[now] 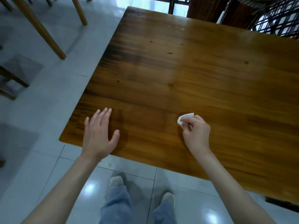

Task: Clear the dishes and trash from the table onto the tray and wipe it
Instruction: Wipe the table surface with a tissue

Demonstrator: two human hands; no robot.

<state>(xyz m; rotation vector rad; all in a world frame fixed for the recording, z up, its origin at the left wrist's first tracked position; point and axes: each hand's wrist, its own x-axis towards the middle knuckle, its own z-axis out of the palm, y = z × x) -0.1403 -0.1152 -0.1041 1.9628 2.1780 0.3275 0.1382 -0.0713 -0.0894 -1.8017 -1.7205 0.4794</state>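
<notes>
A glossy brown wooden table point(194, 75) fills the middle of the head view. My right hand point(196, 132) is over its near part, fingers closed on a small white piece of paper point(185, 118) that pokes out above the knuckles. My left hand point(99, 133) hovers flat over the table's near left corner, fingers spread and holding nothing. A few small dark spots point(170, 53) dot the tabletop farther back. No dishes and no tray are in view.
Pale tiled floor point(48, 110) surrounds the table on the left and front. Wooden chair or table legs point(40, 28) stand at the upper left. A dark lattice chair point(278, 16) stands beyond the far right edge. My own legs and shoes point(116, 183) are below the near edge.
</notes>
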